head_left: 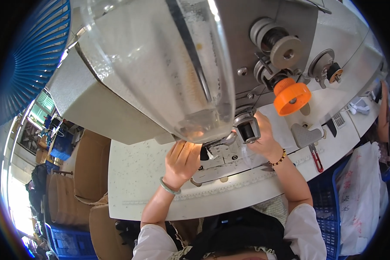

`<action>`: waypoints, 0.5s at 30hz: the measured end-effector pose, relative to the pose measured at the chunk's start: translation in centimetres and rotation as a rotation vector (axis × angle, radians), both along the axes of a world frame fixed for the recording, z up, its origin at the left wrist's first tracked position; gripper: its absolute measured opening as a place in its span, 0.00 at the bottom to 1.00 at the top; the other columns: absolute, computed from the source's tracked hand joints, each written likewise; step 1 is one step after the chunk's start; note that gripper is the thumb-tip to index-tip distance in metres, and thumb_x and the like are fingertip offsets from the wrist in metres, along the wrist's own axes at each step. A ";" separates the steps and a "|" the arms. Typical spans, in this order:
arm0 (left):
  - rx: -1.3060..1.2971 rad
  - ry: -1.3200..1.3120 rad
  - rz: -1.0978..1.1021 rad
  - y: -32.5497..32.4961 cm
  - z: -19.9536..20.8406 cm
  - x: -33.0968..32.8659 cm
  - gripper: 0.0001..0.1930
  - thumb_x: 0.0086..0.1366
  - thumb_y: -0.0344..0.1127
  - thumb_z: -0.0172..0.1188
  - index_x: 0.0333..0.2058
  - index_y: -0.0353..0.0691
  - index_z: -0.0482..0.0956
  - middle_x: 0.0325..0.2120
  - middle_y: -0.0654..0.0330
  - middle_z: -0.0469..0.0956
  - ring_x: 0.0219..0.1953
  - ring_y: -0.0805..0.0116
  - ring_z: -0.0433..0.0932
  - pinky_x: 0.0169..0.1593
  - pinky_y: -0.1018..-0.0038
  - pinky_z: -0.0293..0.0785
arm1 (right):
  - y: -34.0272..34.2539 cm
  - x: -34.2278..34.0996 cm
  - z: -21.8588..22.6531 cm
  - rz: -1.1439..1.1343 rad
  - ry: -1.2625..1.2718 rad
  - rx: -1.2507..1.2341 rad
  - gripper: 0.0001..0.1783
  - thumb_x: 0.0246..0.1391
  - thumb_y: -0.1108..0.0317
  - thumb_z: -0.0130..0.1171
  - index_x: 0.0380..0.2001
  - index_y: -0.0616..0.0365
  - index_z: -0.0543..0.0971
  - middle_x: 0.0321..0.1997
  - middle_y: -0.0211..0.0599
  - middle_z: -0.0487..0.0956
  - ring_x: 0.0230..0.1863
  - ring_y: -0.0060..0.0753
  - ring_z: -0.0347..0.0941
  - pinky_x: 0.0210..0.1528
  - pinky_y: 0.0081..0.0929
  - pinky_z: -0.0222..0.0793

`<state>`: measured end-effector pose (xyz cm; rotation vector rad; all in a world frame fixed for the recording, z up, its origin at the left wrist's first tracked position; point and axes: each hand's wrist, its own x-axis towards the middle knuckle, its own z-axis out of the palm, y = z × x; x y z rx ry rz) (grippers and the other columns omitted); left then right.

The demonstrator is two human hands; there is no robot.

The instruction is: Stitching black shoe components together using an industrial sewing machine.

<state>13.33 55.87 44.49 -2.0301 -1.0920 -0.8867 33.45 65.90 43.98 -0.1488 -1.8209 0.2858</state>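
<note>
A grey industrial sewing machine (117,112) fills the upper view, seen from very close, with a clear guard (160,65) in front of it. My left hand (183,161), a green bangle on its wrist, rests on the white table (134,186) at the metal needle plate (221,158), fingers pressed down near a small black piece (204,152). My right hand (262,138), with a beaded bracelet, reaches up to the presser-foot area (247,126). The machine head partly hides its fingers, so whether it grips anything is unclear.
An orange knob (292,98) and thread tension discs (281,45) sit on the machine's right side. Red-handled snips (316,157) lie on the table at right. Brown cardboard boxes (89,173) and blue crates (71,242) stand at left; white fabric (362,195) hangs at right.
</note>
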 end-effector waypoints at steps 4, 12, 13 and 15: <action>0.058 -0.047 -0.014 0.8 -0.2 -0.2 0.15 0.36 0.16 0.55 0.27 0.33 0.75 0.28 0.55 0.76 0.26 0.63 0.75 0.27 0.74 0.73 | -0.1 0.2 0.2 -0.044 -0.057 -0.035 0.13 0.37 0.81 0.54 0.28 0.54 0.80 0.34 0.39 0.73 0.29 0.35 0.70 0.27 0.25 0.66; 0.046 -0.074 0.051 1.6 -1.1 -1.5 0.17 0.40 0.21 0.60 0.34 0.38 0.78 0.29 0.60 0.77 0.22 0.69 0.74 0.24 0.76 0.70 | -0.1 -0.3 -0.1 -0.097 -0.055 -0.054 0.13 0.33 0.84 0.54 0.27 0.58 0.78 0.35 0.43 0.71 0.30 0.39 0.70 0.29 0.27 0.66; 0.039 -0.076 0.049 1.7 -1.2 -1.6 0.17 0.40 0.22 0.60 0.35 0.39 0.78 0.28 0.62 0.77 0.22 0.71 0.73 0.23 0.76 0.69 | 0.0 -0.4 -0.4 -0.097 -0.060 -0.099 0.12 0.33 0.83 0.54 0.26 0.59 0.76 0.33 0.44 0.70 0.31 0.40 0.69 0.30 0.28 0.65; 0.038 -0.084 0.053 1.8 -1.3 -1.8 0.17 0.41 0.24 0.61 0.35 0.39 0.79 0.26 0.64 0.76 0.21 0.72 0.73 0.22 0.77 0.68 | 0.3 -0.3 -1.0 -0.091 -0.071 -0.137 0.11 0.33 0.83 0.54 0.25 0.60 0.75 0.32 0.44 0.69 0.31 0.42 0.68 0.31 0.30 0.64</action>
